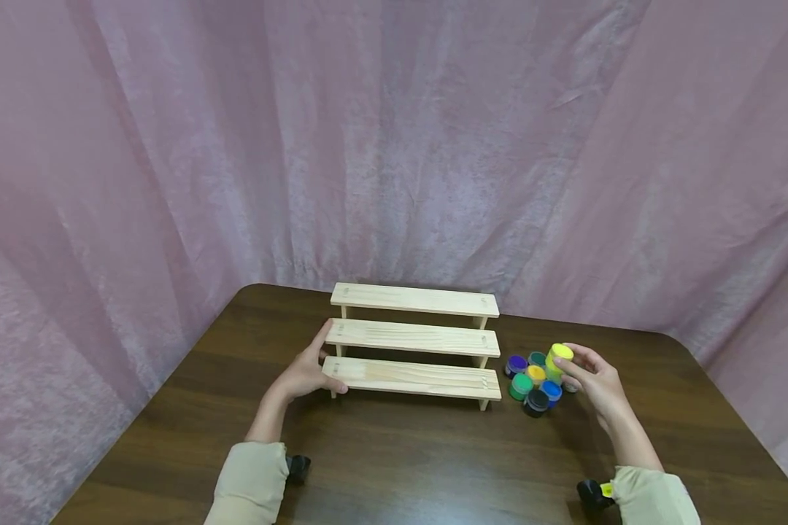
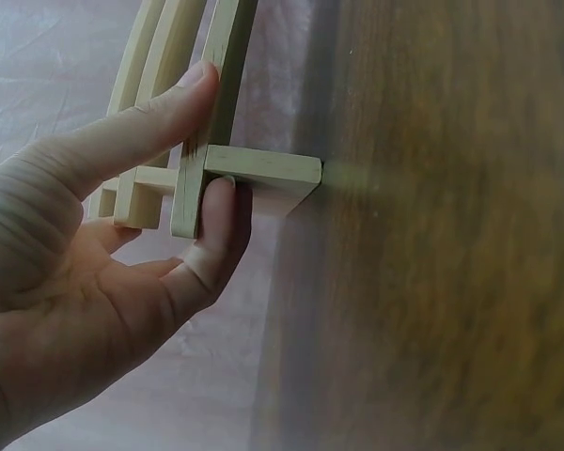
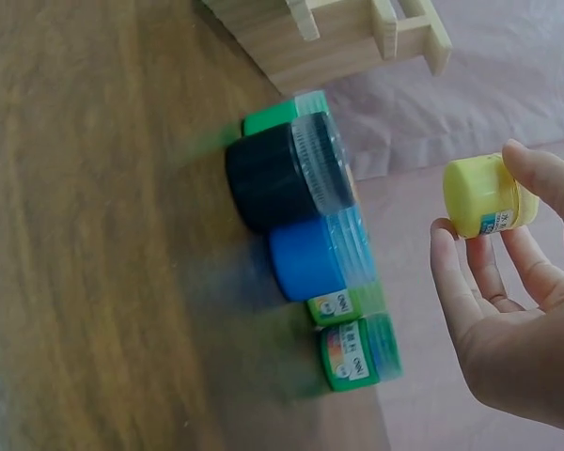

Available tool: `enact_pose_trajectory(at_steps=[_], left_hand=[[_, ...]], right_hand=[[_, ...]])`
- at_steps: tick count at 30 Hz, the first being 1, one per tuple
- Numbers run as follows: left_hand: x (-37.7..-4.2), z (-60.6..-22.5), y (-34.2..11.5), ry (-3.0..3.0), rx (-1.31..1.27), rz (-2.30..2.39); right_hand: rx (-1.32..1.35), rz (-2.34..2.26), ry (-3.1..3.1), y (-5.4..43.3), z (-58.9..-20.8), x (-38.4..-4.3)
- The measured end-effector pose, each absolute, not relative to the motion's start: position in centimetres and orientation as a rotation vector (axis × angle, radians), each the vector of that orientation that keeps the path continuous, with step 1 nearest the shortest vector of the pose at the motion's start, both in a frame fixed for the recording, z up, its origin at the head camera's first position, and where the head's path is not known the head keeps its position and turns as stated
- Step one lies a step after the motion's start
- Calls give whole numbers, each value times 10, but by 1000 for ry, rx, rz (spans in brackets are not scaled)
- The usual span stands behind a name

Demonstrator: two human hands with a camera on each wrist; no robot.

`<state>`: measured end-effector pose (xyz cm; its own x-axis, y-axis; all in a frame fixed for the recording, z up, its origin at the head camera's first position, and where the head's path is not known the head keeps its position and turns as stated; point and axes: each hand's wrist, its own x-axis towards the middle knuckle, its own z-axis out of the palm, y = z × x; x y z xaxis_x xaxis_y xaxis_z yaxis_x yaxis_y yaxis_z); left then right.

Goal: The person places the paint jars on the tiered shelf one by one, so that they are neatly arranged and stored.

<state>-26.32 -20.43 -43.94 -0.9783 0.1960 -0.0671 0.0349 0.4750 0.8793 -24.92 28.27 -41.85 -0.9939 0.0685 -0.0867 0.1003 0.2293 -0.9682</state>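
Observation:
A light wooden three-tier display rack [image 1: 410,338] stands at the back of the table. My left hand [image 1: 304,373] grips the left end of its lowest shelf. In the left wrist view, the thumb [image 2: 174,108] presses the board while a fingertip [image 2: 222,202] curls behind it, beside the leg. My right hand [image 1: 599,385] pinches a small yellow paint jar [image 3: 475,195] between thumb and fingers, raised off the table. Beneath it, to the right of the rack, several lidded paint jars cluster, among them a black jar [image 1: 535,403], a blue jar [image 1: 551,392] and a purple jar [image 1: 515,365].
The dark wooden table [image 1: 394,459] has rounded back corners. Behind it hangs a pink curtain [image 1: 394,146], close to the rack's back. An orange-yellow jar [image 1: 535,374] and a green jar [image 1: 521,386] also sit in the cluster.

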Motion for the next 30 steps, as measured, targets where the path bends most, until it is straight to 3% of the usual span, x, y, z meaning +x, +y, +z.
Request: enact_pose_trajectory(at_steps=[30], left_hand=[[-271,-443,-206,2555,173,1548]], right_hand=[[43,-2052,2350,244,-387,-278]])
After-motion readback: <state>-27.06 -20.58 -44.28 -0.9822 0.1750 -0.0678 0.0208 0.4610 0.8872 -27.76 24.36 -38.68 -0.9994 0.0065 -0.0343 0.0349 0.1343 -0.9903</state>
